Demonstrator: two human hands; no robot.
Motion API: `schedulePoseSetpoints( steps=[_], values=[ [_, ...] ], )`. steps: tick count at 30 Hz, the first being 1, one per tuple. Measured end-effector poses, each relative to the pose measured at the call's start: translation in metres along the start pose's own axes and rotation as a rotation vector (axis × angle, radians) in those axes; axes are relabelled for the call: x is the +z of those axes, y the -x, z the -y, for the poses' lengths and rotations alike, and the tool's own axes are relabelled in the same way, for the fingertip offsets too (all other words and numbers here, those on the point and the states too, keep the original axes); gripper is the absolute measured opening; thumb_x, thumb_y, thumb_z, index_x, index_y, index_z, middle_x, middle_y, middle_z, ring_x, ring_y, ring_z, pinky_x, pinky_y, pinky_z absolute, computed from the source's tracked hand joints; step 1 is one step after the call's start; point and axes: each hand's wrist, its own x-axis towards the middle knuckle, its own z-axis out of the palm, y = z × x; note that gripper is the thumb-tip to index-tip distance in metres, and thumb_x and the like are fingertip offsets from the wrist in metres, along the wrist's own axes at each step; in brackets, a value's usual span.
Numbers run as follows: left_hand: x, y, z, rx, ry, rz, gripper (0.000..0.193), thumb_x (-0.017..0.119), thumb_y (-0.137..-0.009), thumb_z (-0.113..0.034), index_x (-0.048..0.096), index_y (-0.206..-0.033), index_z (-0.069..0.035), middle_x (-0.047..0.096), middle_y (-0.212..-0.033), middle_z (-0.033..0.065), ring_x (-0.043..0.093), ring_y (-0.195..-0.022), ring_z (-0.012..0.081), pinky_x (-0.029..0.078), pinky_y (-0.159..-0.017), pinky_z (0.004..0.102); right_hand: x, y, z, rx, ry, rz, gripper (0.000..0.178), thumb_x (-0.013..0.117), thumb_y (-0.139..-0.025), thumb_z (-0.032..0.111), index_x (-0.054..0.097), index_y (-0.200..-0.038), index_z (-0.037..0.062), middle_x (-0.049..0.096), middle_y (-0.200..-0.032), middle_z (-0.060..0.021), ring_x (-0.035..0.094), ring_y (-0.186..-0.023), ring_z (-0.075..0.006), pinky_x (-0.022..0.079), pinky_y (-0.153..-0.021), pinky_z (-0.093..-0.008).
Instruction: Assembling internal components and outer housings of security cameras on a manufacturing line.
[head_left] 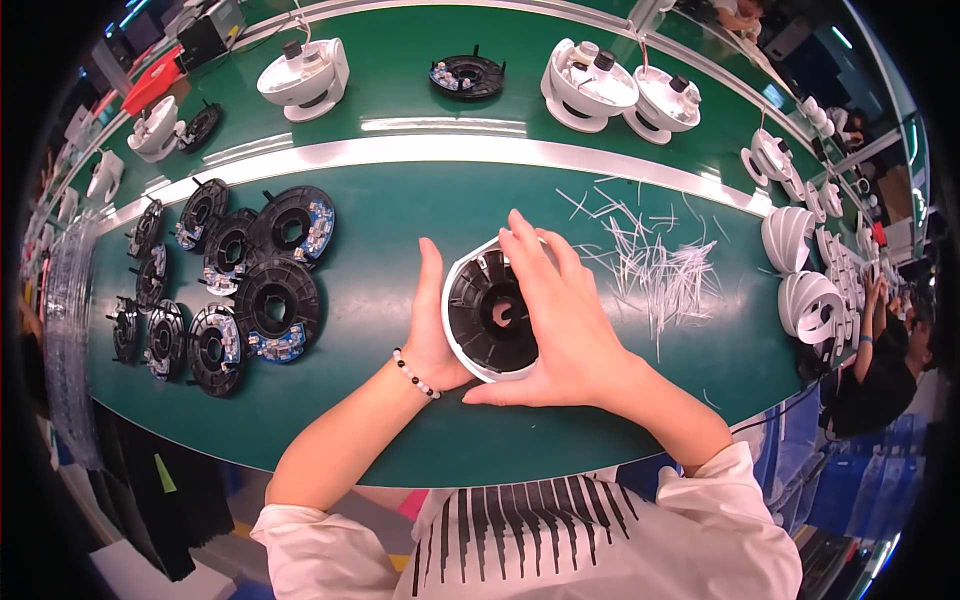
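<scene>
Between my hands, above the green worktop, is a white round housing (456,344) with a black ribbed disc (480,295) set in its opening. The disc has a round hole at its centre. My left hand (436,335) cups the left side of the housing, thumb pointing up and away from the rim. My right hand (568,335) is curved over the right side. Its fingers reach across the far edge of the disc and its thumb lies along the near rim, hiding the right part of both pieces.
Several black discs with blue circuit boards (275,305) lie at left. White thin strips (665,265) are scattered at right, near stacked white shells (808,305). Beyond a pale ledge (460,150), white housings (590,85) and another black disc (467,77) stand on a green surface.
</scene>
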Motion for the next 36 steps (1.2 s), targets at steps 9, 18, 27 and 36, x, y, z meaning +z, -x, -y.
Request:
schedulePoseSetpoints(
  steps=[9, 18, 27, 36],
  values=[
    [-0.017, 0.002, 0.007, 0.124, -0.072, 0.074, 0.050, 0.048, -0.076, -0.038, 0.045, -0.115, -0.007, 0.052, -0.109, 0.0110, 0.051, -0.099, 0.0244, 0.043, -0.085, 0.0377, 0.015, 0.006, -0.003, 0.016, -0.021, -0.144, 0.109, 0.074, -0.044, 0.044, 0.019, -0.127, -0.0012, 0.022, -0.129, -0.0238, 0.028, -0.113, -0.0422, 0.032, -0.083, -0.0510],
    [0.009, 0.005, 0.014, 0.242, -0.150, 0.029, 0.058, 0.038, -0.076, -0.048, 0.045, -0.115, -0.005, 0.053, -0.110, 0.0117, 0.053, -0.099, 0.0252, 0.042, -0.086, 0.0373, 0.015, 0.022, -0.001, -0.059, -0.102, -0.408, 0.092, 0.072, -0.051, 0.042, 0.032, -0.122, 0.0014, 0.029, -0.130, -0.0196, 0.027, -0.118, -0.0402, 0.024, -0.091, -0.0527],
    [0.038, -0.025, -0.022, -0.045, -0.401, -0.164, 0.057, 0.030, -0.084, -0.042, 0.042, -0.117, 0.002, 0.052, -0.111, 0.0170, 0.055, -0.096, 0.0272, 0.044, -0.086, 0.0375, -0.032, 0.028, -0.045, -0.678, 0.183, -0.423, 0.021, 0.056, -0.070, 0.009, 0.058, -0.090, 0.0063, 0.058, -0.099, -0.0084, 0.057, -0.091, -0.0227, 0.041, -0.085, -0.0395],
    [0.051, -0.153, -0.128, 0.413, -1.332, -0.573, 0.046, 0.044, -0.084, -0.040, 0.050, -0.111, -0.003, 0.054, -0.110, 0.0119, 0.048, -0.104, 0.0219, 0.043, -0.080, 0.0374, -0.069, -0.018, -0.113, -0.588, 0.278, -0.358, 0.037, 0.061, -0.057, 0.005, 0.055, -0.093, 0.0039, 0.059, -0.085, -0.0065, 0.057, -0.079, -0.0204, 0.044, -0.077, -0.0365]
  ],
)
